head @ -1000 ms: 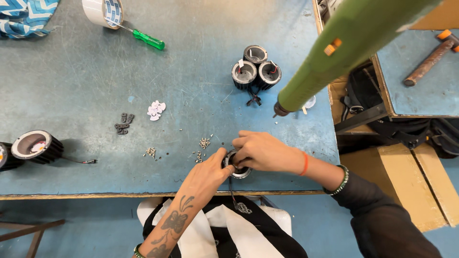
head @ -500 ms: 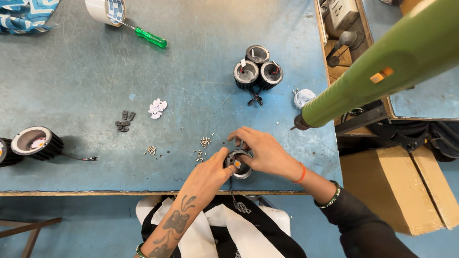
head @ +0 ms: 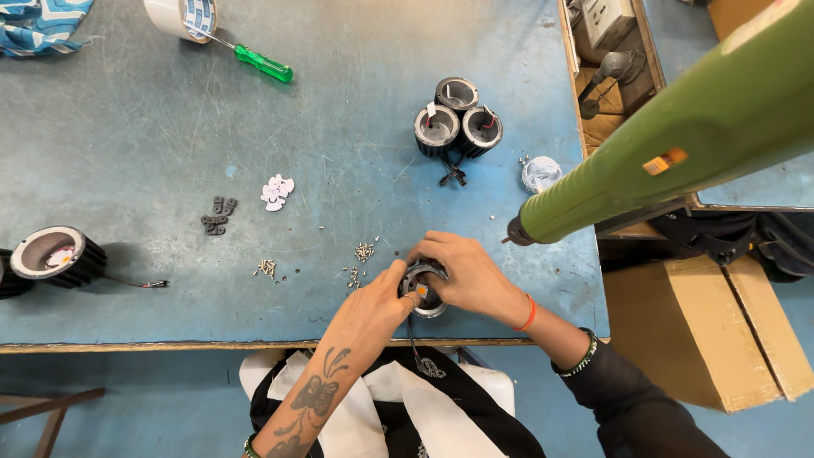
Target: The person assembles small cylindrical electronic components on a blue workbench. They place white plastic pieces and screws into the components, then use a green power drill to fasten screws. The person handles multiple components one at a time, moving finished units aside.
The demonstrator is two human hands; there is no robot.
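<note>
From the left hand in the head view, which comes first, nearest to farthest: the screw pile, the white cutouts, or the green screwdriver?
From the left hand:
1. Screw pile, just above it.
2. White cutouts, up and left.
3. Green screwdriver, far top left.

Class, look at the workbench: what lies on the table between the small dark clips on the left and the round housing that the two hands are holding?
In the head view, two small piles of screws lie between the dark clips and the round housing; the table there is otherwise bare.

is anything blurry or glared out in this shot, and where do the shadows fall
Head view: even, soft light; both hands and the round housing look sharp; the green tool looms large and slightly soft, being close to the lens; the finned housing casts a short shadow rightward; no strong glare on the table.
</note>
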